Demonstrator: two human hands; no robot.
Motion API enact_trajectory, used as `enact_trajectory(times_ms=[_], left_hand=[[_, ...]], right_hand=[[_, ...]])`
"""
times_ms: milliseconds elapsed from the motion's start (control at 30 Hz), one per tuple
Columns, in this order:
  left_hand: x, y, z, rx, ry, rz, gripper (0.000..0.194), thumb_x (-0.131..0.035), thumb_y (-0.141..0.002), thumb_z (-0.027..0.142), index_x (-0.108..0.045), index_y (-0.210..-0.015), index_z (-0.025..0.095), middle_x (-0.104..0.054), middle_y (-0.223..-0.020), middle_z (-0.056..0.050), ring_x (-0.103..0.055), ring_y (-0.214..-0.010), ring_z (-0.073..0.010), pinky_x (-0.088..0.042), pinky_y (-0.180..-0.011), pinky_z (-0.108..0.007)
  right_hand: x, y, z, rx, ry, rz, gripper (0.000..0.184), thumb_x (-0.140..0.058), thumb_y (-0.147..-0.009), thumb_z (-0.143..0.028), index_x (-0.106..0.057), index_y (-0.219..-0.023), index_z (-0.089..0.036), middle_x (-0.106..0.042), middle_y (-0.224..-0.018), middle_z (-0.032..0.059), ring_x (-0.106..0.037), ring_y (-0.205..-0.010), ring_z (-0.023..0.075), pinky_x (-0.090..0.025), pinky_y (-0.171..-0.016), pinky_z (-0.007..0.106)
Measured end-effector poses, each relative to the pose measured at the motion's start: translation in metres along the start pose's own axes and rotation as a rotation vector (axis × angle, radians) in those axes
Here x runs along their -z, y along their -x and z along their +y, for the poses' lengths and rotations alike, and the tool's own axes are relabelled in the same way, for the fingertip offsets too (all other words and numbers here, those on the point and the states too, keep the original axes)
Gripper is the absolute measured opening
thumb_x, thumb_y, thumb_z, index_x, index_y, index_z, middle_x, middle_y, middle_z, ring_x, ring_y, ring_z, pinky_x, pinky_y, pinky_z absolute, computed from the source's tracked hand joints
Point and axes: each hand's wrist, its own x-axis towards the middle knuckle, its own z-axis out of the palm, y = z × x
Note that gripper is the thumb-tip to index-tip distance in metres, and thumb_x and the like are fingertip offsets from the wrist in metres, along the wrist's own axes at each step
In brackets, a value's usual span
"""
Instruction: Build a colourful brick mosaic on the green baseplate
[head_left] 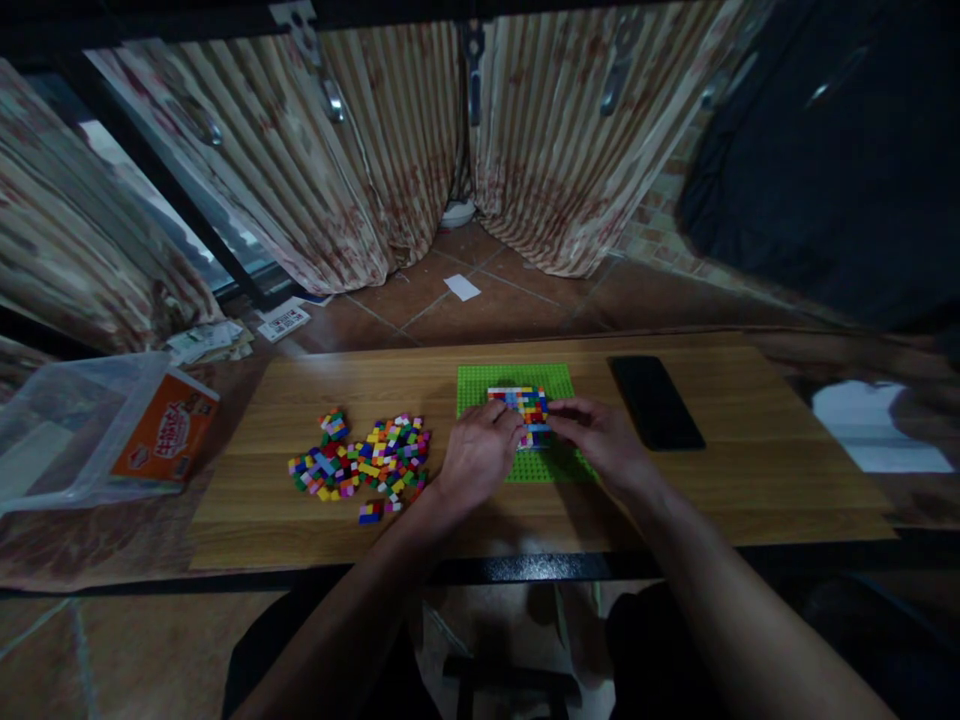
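Observation:
A green baseplate [480,385] lies on the wooden table [750,490], with a patch of small coloured bricks [519,402] built on it. My left hand [480,452] rests on the plate's lower left, fingers curled against the near edge of the brick patch. My right hand [600,435] comes in from the right, its fingertips pinched at the same edge of the bricks. What sits between the fingertips is too small to make out. A loose pile of coloured bricks [364,465] lies to the left of my left hand.
A black phone [656,402] lies flat right of the baseplate. A clear plastic bin [67,420] with an orange box [166,428] stands at the far left. Curtains and tiled floor lie beyond the table; papers lie on the floor.

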Motion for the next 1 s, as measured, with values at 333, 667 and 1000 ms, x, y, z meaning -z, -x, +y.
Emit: enact_trajectory(times_ms=[333, 667, 1000], left_hand=[[0.005, -0.003, 0.002, 0.029, 0.023, -0.069, 0.023, -0.047, -0.097, 0.026, -0.067, -0.09, 0.018, -0.065, -0.09, -0.004, -0.059, -0.079, -0.0158, -0.048, -0.076, -0.027], [-0.005, -0.001, -0.003, 0.01, 0.102, -0.044, 0.028, -0.046, -0.097, 0.023, -0.067, -0.08, 0.018, -0.064, -0.084, -0.003, -0.06, -0.082, -0.0153, -0.05, -0.08, -0.028], [0.03, 0.023, -0.025, 0.195, 0.255, 0.193, 0.023, -0.05, -0.096, 0.026, -0.067, -0.108, 0.018, -0.07, -0.099, -0.006, -0.066, -0.08, -0.0153, -0.054, -0.077, -0.028]], right_hand=[[-0.003, 0.002, -0.001, -0.077, -0.086, -0.031, 0.033, -0.079, -0.052, -0.034, -0.069, -0.08, -0.02, -0.069, -0.073, 0.0001, -0.058, -0.063, 0.0144, -0.046, -0.062, 0.031], [-0.003, 0.002, 0.001, -0.036, -0.036, -0.014, 0.034, -0.079, -0.055, -0.035, -0.069, -0.083, -0.018, -0.071, -0.076, 0.0021, -0.063, -0.066, 0.0156, -0.05, -0.064, 0.032], [0.016, -0.001, -0.012, 0.032, -0.081, 0.21, 0.029, -0.078, -0.059, -0.043, -0.069, -0.072, -0.018, -0.066, -0.067, 0.0012, -0.053, -0.051, 0.0106, -0.045, -0.051, 0.027]])
